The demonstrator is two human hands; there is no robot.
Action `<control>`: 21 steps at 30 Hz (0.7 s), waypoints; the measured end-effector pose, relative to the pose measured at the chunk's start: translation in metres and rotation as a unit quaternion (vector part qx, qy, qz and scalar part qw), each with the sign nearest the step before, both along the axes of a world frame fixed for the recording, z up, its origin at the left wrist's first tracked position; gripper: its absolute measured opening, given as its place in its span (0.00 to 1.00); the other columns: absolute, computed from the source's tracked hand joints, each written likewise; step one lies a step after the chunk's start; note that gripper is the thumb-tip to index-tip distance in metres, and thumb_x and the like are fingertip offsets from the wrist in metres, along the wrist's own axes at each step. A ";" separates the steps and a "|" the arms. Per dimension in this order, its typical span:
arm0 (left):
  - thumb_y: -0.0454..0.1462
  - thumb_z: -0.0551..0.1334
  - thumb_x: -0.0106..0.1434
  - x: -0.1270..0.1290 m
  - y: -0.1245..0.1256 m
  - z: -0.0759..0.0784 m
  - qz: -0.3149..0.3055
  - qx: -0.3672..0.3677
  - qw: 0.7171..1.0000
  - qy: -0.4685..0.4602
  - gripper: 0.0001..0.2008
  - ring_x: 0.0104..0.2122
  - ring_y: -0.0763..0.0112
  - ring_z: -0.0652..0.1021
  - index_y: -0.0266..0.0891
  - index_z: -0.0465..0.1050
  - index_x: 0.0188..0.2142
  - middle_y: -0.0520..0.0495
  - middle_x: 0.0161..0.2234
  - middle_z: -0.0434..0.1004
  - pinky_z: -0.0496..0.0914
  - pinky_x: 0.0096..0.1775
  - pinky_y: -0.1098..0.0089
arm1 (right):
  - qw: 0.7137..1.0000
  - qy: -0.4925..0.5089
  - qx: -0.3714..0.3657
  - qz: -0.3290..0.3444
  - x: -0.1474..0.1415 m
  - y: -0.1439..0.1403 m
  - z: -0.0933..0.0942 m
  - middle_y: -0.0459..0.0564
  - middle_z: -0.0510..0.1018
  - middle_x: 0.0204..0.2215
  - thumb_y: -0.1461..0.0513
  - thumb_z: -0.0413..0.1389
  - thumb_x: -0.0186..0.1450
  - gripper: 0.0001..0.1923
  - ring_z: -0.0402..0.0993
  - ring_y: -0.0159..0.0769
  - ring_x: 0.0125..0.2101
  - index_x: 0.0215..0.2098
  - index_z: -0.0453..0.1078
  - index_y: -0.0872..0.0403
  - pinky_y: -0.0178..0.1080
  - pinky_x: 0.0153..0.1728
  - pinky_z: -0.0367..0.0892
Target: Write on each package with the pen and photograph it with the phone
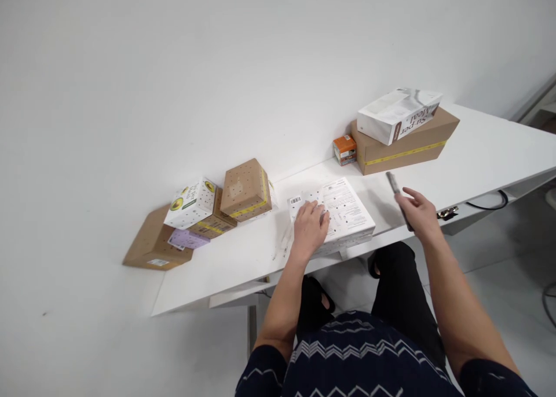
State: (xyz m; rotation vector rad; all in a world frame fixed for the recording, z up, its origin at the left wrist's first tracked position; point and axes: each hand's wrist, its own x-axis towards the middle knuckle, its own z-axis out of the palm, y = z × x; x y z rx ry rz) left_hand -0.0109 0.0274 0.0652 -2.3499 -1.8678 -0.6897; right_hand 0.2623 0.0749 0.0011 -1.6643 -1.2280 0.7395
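A white printed box [350, 211] with a barcode label lies near the table's front edge. My left hand [311, 226] rests on its left part, fingers laid over the top face and not wrapped round anything. To the right of the box, my right hand [417, 214] is closed round a slim grey-and-black utility knife [394, 184]. The knife is held above the table, apart from the box, its upper end pointing toward the wall. Its lower part is partly covered by my fingers.
Brown cartons [245, 188], a white avocado-print box [191, 203] and a purple box [187, 239] stand at the left. Against the wall at the right are a small orange box [345, 149] and a long carton [403, 148] under a white box [398, 116]. A black cable [490, 206] hangs at the front edge.
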 end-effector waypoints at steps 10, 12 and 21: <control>0.38 0.54 0.67 0.000 0.000 0.007 -0.017 -0.011 1.000 0.001 0.13 0.55 0.59 0.71 0.37 0.73 0.46 0.41 0.52 0.73 0.64 0.59 0.57 | 0.673 0.673 -0.107 0.287 -0.084 -0.037 0.113 0.60 0.79 0.44 0.46 0.44 0.63 0.30 0.78 0.45 0.38 0.51 0.69 0.57 0.49 0.36 0.75; 0.35 0.55 0.65 -0.007 0.000 0.011 -0.051 -0.047 0.997 0.015 0.12 0.53 0.62 0.72 0.39 0.73 0.45 0.42 0.50 0.74 0.65 0.58 0.59 | 0.630 0.687 -0.170 0.320 -0.107 -0.036 0.109 0.59 0.81 0.40 0.47 0.43 0.64 0.28 0.78 0.46 0.37 0.49 0.70 0.58 0.51 0.37 0.75; 0.34 0.57 0.58 -0.026 -0.005 0.015 -0.035 -0.164 0.976 0.141 0.25 0.59 0.54 0.65 0.45 0.67 0.56 0.43 0.55 0.70 0.46 0.64 0.46 | 0.579 0.665 -0.275 0.383 -0.145 -0.024 0.086 0.59 0.82 0.38 0.49 0.40 0.67 0.27 0.80 0.46 0.36 0.47 0.71 0.59 0.54 0.39 0.75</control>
